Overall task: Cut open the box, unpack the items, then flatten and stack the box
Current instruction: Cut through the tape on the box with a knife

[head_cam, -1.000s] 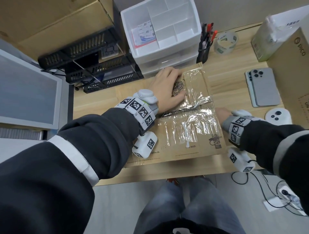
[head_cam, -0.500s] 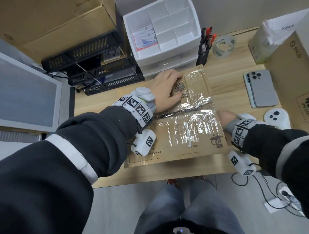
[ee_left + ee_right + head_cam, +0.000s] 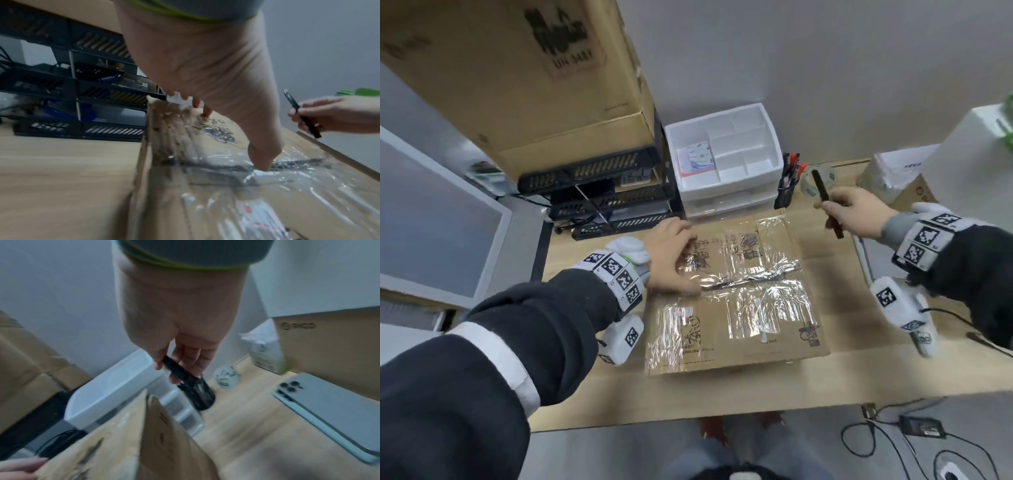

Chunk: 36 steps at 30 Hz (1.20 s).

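Observation:
A flat brown cardboard box (image 3: 739, 308) with clear tape over its top seam lies on the wooden desk (image 3: 722, 387). My left hand (image 3: 671, 260) rests on the box's far left part, fingers spread flat and thumb (image 3: 261, 162) pressing by the tape seam. My right hand (image 3: 856, 212) hovers above the box's far right corner and grips a slim black cutter (image 3: 823, 195) pointing up and away. The cutter (image 3: 179, 369) sits between thumb and fingers in the right wrist view, with the box's edge (image 3: 164, 443) below. The left wrist view shows the cutter (image 3: 302, 116) clear of the box (image 3: 226, 203).
Behind the box stand a white drawer organiser (image 3: 726, 161), a black pen holder (image 3: 787, 185) and a tape roll (image 3: 825, 178). A black tray rack (image 3: 602, 202) under a large carton (image 3: 517, 68) fills the left. A phone (image 3: 329, 407) and another carton (image 3: 333, 350) lie to the right.
My right hand has risen from the box's right side to above its far right corner and now shows the black cutter. The left hand stays on the box. The head view has tilted up.

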Tool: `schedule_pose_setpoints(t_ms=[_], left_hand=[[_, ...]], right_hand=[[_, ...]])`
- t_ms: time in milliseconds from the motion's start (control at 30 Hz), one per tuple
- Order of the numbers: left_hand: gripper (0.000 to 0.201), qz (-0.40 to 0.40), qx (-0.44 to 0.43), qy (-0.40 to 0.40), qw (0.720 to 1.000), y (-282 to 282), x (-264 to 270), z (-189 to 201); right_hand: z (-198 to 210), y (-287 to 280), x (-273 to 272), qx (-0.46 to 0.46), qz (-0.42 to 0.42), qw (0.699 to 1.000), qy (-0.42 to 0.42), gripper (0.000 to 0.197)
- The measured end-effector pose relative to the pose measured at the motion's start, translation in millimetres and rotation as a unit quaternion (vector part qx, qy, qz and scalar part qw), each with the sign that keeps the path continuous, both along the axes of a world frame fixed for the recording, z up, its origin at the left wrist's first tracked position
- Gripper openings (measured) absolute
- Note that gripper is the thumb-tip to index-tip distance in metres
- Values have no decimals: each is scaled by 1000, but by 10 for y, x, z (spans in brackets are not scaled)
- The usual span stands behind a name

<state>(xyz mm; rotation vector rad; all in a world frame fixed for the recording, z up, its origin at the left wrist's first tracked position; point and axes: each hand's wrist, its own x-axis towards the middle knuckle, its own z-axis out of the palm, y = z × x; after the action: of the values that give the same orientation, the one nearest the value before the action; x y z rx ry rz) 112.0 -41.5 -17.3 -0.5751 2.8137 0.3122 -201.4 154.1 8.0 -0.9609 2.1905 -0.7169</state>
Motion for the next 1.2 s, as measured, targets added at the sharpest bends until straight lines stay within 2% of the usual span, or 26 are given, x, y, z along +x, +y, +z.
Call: schedule_pose_setpoints(t_ms=[67,167,267,433,533,767,900,967,1067,1200], left_hand=[[124,0,-2,-9,1000,-42,169,32],[135,12,-4,-25,1000,-100,357,18],[141,25,3,-24,999,-127,509,-20],[143,36,31,-10,999,-118,614,-69],[143,24,33,-15,999,-107,610,-46],[147,25,27,-53,998,-103,605,-73],[144,24,31,-57,998,-89,600,-38],[143,22,29,-60,998,-83,593,-20],[144,23,32,-60,997,-80,599,-20],[146,31,44,-53,997,-78,617,-56]], right_hand=[[204,-152,162,-28,46,998,-42,31],[293,-342,437,-22,117,988,-97,26],[246,-485,749,28,201,976,-77,24],[14,-588,1284,143,311,930,-134,26],[-68,-613,1481,162,358,911,-123,24],[-169,-631,1566,142,401,896,-125,28],[-205,-639,1539,145,394,891,-175,18],[-226,-636,1535,142,399,886,-187,20],[-259,-636,1536,132,417,886,-156,22],[-276,-650,1549,115,403,900,-118,24]])
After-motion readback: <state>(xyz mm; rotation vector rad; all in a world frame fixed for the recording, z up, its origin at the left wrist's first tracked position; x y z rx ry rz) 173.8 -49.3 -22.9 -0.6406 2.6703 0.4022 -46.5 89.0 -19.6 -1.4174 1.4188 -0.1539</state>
